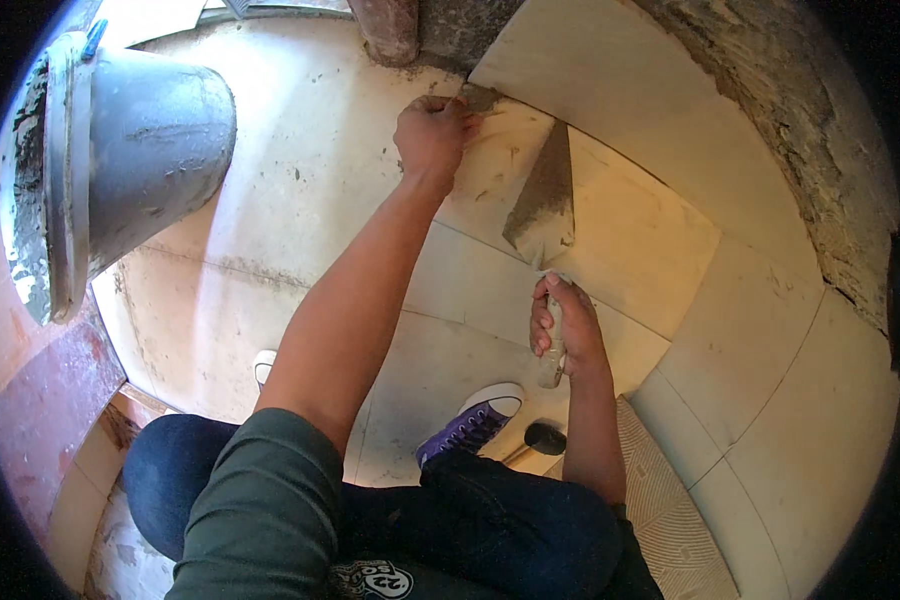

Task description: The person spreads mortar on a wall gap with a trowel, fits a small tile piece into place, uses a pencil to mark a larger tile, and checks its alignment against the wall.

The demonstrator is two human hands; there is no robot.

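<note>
Landmark: the trowel (547, 195). It was in the right hand (568, 325), blade above or on the pale floor tiles (625, 235), tip toward the wall joint; blade contact couldn't be told. Right fingers were wrapped closed round its handle. Left hand (432, 145) was left of the trowel's tip, fingers curled and bunched near a grey mortar patch (478, 97); couldn't tell whether they pinched anything.

Step in hand, as judged: trowel and finger work by that patch. Doing it well probably called for a low blade angle, light pressure so the tip didn't chip a tile edge, left fingers kept clear of the blade's side, and crumbs taken off before they dried on the tiles.

Counts: one trowel, its blade smeared grey. One grey bucket (160, 145), far left of the trowel, mortar-crusted at the rim. One black-headed mallet (545, 437), behind the trowel's handle. Two shoes: a purple one (475, 420) behind and left of the trowel, and a pale toe (263, 366) farther left. One ridged panel (675, 500), behind and right of it. Floor tiles: several, edges partly covered, no safe count.
</note>
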